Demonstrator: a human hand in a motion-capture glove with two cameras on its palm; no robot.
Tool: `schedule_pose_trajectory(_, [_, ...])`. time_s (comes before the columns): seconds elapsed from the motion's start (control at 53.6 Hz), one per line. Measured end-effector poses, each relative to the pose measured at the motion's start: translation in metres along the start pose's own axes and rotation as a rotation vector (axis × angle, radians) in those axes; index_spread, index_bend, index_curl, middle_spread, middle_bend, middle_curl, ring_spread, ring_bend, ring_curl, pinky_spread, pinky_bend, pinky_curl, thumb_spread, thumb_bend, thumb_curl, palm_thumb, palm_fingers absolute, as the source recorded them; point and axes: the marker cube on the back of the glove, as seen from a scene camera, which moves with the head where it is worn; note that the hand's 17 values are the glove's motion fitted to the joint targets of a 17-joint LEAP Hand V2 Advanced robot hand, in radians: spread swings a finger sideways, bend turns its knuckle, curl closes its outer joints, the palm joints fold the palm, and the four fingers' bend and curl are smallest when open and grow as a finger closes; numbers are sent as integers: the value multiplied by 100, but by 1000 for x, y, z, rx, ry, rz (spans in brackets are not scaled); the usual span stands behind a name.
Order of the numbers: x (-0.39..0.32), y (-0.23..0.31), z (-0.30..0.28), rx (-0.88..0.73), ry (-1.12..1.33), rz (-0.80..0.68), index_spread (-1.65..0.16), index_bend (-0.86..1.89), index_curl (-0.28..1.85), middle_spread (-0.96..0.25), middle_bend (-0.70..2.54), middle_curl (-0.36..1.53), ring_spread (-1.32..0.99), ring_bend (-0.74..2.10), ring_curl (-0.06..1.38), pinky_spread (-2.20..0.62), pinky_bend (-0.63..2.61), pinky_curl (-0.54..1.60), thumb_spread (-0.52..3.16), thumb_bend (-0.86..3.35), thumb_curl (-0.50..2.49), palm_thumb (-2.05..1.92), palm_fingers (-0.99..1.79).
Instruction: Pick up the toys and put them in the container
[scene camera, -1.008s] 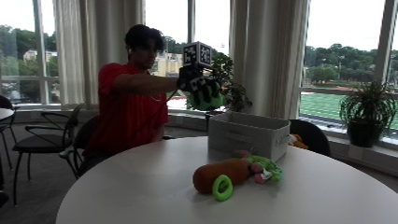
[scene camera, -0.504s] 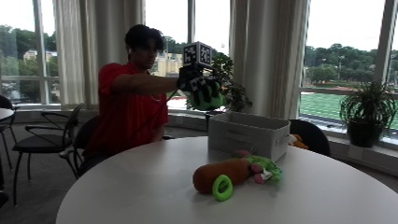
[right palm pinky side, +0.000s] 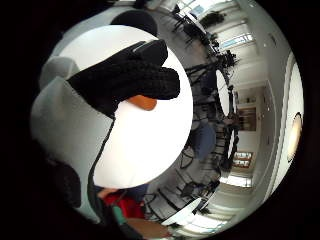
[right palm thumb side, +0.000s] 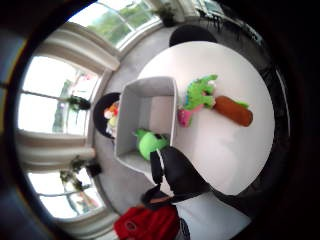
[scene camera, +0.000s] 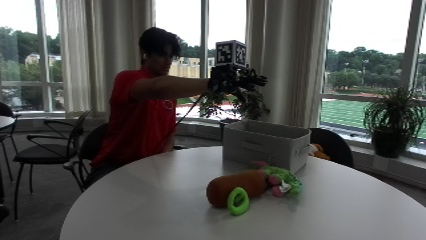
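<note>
Toys first: a green toy (right palm thumb side: 150, 143) sits inside the container (scene camera: 266, 145) below the right hand (scene camera: 234, 80), whose fingers I can't tell are spread or curled; the carrot-shaped plush (scene camera: 238, 187) waits on the table (scene camera: 153, 210), which a hasty reach might knock away.

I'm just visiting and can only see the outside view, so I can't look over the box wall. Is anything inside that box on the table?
Observer: Yes. The thumb side palm view looks down into the box. One bright green toy shows by the wall nearest the hand. I cannot tell whether it has landed.
Operator: Is the rest of the box bare?
Observer: Yes, only its grey floor shows.
Operator: And that orange bit behind the box?
Observer: It is one of a few colourful toys lying on a dark chair beside the box.
</note>
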Motion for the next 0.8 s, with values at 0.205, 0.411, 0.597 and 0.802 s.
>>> schedule_pose_trajectory(0.205, [79,-28,55,-72,-11,103,-31,6,11,-4,16,39,1,55,29,8,138,34,105,-2,39,5,-21])
schedule_pose_trajectory(0.411, [115,-51,113,-177,17,119,-30,4,10,-2,16,36,3,38,26,9,140,34,105,-2,37,6,-30])
schedule_pose_trajectory(0.597, [126,-72,178,-222,36,131,-29,0,6,0,12,31,5,29,25,10,143,35,104,-2,36,6,-35])
schedule_pose_trajectory(0.802, [125,-85,256,-383,64,124,-29,0,4,1,12,28,6,28,26,10,144,35,103,-3,35,5,-33])
